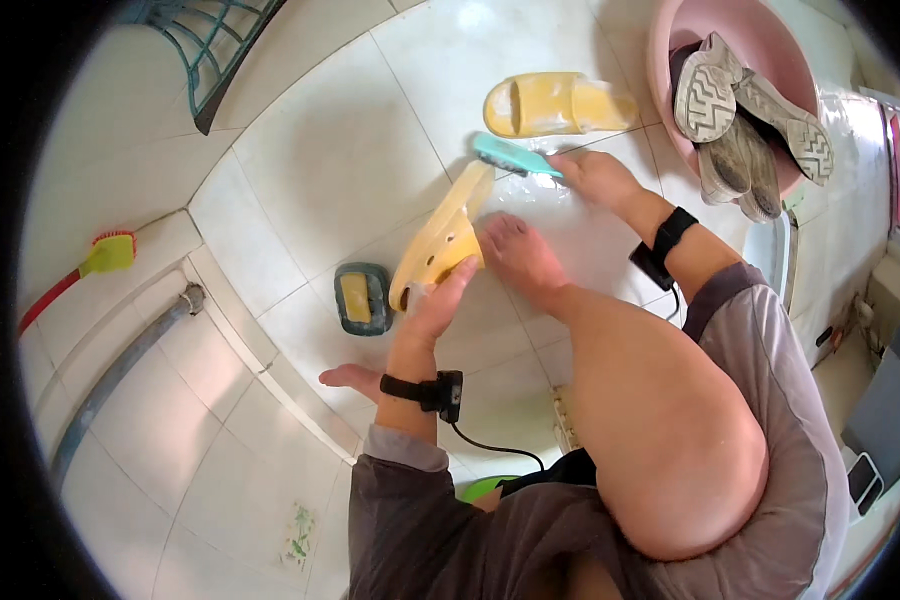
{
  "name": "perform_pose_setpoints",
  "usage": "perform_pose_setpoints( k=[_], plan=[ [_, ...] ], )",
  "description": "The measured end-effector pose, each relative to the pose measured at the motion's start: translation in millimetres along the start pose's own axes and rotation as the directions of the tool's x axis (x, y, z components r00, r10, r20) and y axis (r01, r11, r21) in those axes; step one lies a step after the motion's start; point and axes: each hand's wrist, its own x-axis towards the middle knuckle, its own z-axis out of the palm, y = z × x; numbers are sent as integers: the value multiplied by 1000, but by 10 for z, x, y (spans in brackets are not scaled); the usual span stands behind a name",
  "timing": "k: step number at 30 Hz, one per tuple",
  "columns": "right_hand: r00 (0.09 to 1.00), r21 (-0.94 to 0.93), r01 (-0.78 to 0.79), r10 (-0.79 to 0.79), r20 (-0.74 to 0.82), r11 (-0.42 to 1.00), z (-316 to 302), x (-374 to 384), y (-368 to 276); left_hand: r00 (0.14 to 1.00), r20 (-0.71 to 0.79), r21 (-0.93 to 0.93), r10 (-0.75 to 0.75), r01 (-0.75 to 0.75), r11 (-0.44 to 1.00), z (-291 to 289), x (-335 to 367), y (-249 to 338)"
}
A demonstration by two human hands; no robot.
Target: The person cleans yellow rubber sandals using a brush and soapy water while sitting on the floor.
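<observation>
My left hand (440,300) grips a yellow slipper (435,245) by its holed strap and holds it tilted on its side above the tiles. In my right hand (600,180) is a turquoise scrubbing brush (515,154), held by its handle with the dark bristles facing down. The brush head is close to the slipper's upper end; whether they touch I cannot tell. A second yellow slipper (548,103) lies beyond the brush with white suds on it. Left of my left hand, a yellow bar of soap (355,298) rests in a dark green soap dish (377,322).
A pink basin (663,60) at the far right holds several dirty shoes (708,100). Suds and water wet the tiled floor (560,205) near my bare foot (520,250). Along the left wall are a red-handled green brush (108,253) and a grey pipe (120,375). A teal rack (210,60) stands upper left.
</observation>
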Motion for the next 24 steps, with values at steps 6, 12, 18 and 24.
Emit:
perform_pose_setpoints(
  k=[6,12,18,24],
  plan=[
    [982,-249,186,-186,24,950,127,-108,-336,1000,4,-5,4,-4,1000,-13,28,19],
    [919,-305,385,-391,43,871,71,-244,-640,999,-3,-5,49,-49,999,-58,48,241],
    [919,-319,370,-393,-9,872,71,-333,-737,942,91,-134,324,-311,941,-73,118,146],
    [940,-306,312,-339,-40,899,25,-299,-628,948,189,-416,254,-157,896,-60,194,55]
  ],
)
